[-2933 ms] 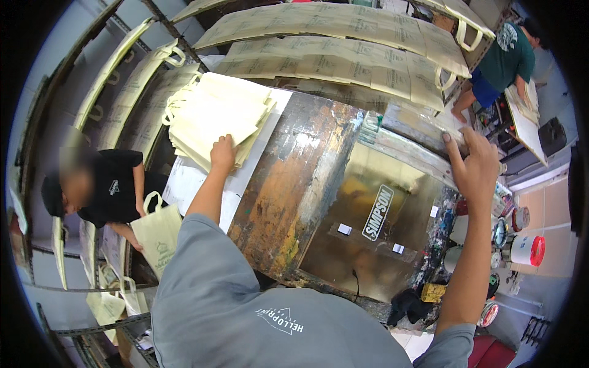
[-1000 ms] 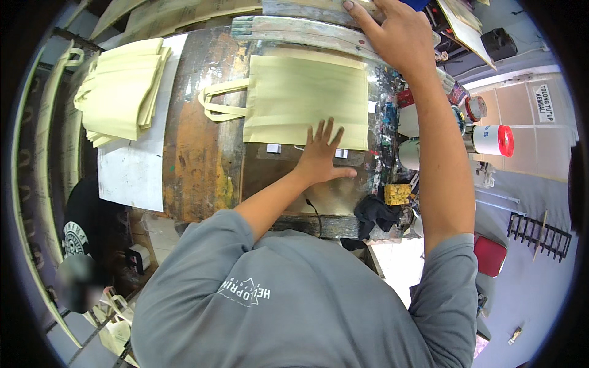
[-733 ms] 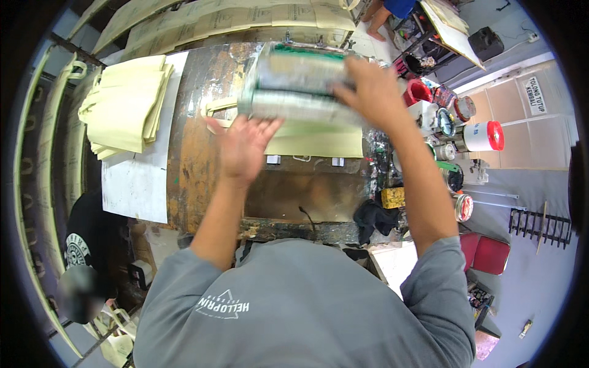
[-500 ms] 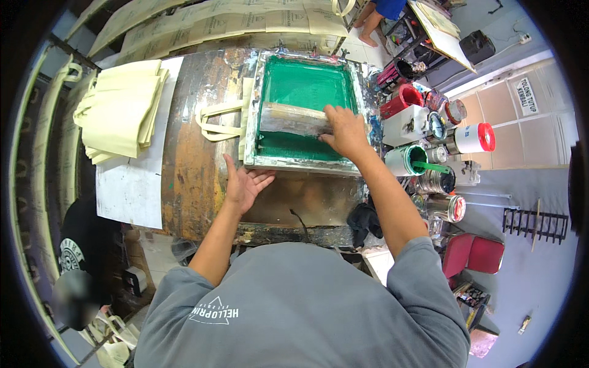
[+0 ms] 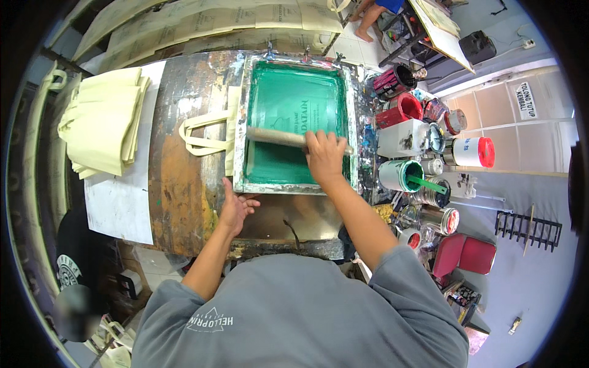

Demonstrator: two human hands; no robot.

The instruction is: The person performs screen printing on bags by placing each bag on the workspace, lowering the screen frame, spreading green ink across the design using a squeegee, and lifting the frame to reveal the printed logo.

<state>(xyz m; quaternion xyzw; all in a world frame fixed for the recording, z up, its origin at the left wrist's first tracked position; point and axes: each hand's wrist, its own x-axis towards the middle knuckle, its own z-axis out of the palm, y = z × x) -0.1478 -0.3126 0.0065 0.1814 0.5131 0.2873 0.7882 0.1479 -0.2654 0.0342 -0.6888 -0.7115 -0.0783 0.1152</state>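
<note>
A screen-printing frame [image 5: 240, 132] with a green-inked mesh [image 5: 276, 168] lies on the worktable. My right hand [image 5: 325, 154] is closed over a squeegee [image 5: 276, 136] that spans the mesh. Beyond the squeegee, a darker printed design shows in the mesh. At the frame's near left corner is my left hand [image 5: 235, 210], its thumb up against the edge and its fingers loosely apart, holding nothing. A pale yellow cloth bag [image 5: 232, 122] lies under the frame, with its handles sticking out to the left.
A stack of pale yellow bags [image 5: 104, 122] sits on a white sheet [image 5: 123, 205] at the table's left. Along the right stand several paint containers, including a green-smeared tub [image 5: 392, 176] with a green stirrer. Racks of bags [image 5: 215, 21] are behind. A person [image 5: 76, 270] is at lower left.
The squeegee has tilted more upright, and the design now shows in the mesh beyond it. My left hand has come in to the frame's corner. The whole view has shifted slightly.
</note>
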